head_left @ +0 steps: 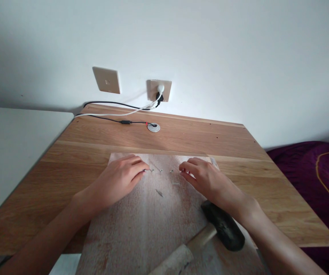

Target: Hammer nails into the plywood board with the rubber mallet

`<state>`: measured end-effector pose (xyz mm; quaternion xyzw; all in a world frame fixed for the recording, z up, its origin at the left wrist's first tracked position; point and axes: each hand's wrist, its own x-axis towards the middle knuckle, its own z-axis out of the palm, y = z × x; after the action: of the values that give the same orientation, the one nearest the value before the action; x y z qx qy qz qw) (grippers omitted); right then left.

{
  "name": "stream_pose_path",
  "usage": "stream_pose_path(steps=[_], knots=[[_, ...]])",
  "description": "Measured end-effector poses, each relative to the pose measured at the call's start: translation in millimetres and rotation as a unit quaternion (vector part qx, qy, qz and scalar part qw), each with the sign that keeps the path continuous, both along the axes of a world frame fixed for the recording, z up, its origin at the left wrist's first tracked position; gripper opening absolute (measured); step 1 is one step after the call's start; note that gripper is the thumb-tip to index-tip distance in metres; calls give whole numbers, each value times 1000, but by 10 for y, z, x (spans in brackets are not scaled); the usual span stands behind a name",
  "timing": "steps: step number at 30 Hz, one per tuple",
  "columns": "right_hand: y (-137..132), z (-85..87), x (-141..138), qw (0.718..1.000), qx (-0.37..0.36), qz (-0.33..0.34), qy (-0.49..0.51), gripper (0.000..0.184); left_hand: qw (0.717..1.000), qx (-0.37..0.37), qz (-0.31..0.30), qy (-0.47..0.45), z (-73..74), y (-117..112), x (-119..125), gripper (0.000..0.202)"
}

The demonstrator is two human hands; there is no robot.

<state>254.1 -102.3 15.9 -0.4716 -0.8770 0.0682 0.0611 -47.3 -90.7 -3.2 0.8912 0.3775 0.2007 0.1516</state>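
Observation:
A whitewashed wooden board (141, 229) lies on the wooden table, and both hands are over its far part. My left hand (124, 172) is closed, thumb and fingertips pinched together at a tiny item I cannot make out. Opposite it, my right hand (200, 173) has its fingers curled in a similar pinch, with the tips hiding whatever is there. Between the hands, several small shiny bits (161, 170) sit in a row, too small to name. Nearer me lies a small grey sliver-like cluster (160, 193). A black-headed hammer (224, 227) rests by my right forearm.
The wooden table (247, 172) meets a white wall with a wall socket (166, 89) and a second plate (106, 80). White and black cables (126, 122) run along its back edge past a round grommet (153, 127). A white surface (15, 152) adjoins left; purple fabric (302, 168) lies right.

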Motion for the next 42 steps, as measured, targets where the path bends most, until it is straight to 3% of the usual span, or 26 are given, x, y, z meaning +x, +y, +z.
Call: stream_pose_path(steps=[9, 17, 25, 32, 37, 42], knots=[[39, -12, -21, 1000, 18, 23, 9, 24, 1000, 22, 3, 8, -15, 27, 10, 22], [53, -25, -11, 999, 14, 38, 13, 24, 996, 85, 35, 13, -35, -23, 66, 20], [44, -61, 9, 999, 16, 35, 37, 28, 995, 28, -84, -44, -42, -401, 79, 19], [14, 33, -48, 999, 5, 27, 32, 13, 996, 7, -82, -36, -145, -546, 62, 18], [17, 43, -59, 999, 26, 22, -26, 18, 994, 0, -99, -42, -113, -573, 80, 22], [34, -23, -33, 999, 31, 26, -3, 16, 994, -1, -106, -34, -106, -637, 77, 25]])
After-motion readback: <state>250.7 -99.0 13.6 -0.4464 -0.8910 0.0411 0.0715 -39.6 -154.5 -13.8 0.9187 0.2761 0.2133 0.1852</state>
